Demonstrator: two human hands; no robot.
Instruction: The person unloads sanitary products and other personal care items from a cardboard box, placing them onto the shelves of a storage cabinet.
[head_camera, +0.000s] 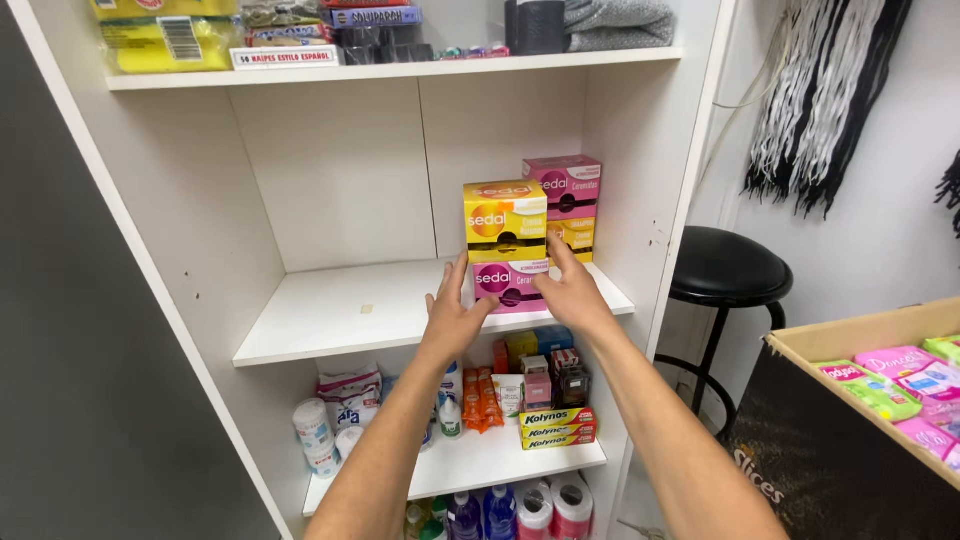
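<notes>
Two stacks of small boxes stand on the middle shelf (330, 325) of a white cabinet. The front stack has a yellow box (503, 212) on top of a pink box (503, 280). Behind it, a pink box (565, 180) sits on a yellow one (580, 232). My left hand (455, 315) presses against the left side of the front pink box with fingers spread. My right hand (572, 288) holds the right side of the same front stack, fingers reaching up to the yellow box.
The top shelf (400, 70) carries yellow packs and a grey cloth. Lower shelves hold bottles, tubes and toothpaste boxes (556, 428). A black stool (727, 268) stands to the right. A cardboard box (850, 420) with pink and green packs sits at the lower right.
</notes>
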